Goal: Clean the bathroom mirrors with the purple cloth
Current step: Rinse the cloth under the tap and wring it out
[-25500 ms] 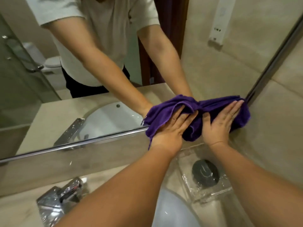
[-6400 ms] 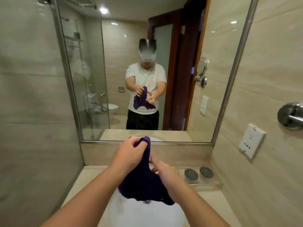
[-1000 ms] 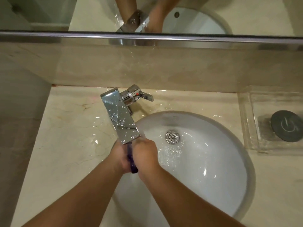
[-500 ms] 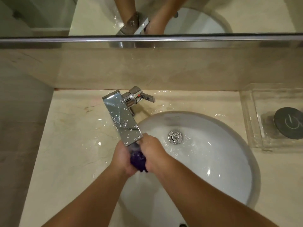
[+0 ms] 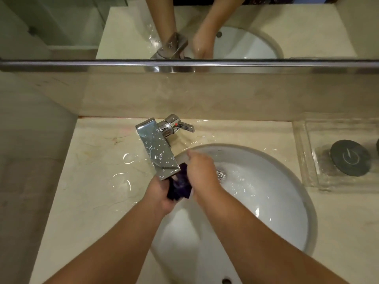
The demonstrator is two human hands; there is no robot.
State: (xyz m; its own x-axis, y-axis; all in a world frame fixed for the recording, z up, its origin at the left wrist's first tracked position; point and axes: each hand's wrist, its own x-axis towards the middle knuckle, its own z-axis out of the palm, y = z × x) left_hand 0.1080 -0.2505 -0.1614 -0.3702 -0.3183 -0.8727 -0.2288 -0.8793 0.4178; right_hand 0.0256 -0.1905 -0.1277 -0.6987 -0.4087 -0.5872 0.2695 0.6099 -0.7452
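faucet [image 5: 156, 149] behind sink [image 5: 266, 201], tray [image 5: 307, 160] right

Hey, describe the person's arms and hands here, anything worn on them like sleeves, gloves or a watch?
Both forearms are bare up to the picture's lower edge, with no sleeve in view. The left hand and right hand wear no gloves, and no watch, bracelet or ring shows on the visible parts. The left hand's fingers are partly hidden, so a ring there cannot be ruled out.

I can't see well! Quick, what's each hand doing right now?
Left hand: closed on the wet, bunched purple cloth.
Right hand: closed on the same cloth, under the chrome faucet.
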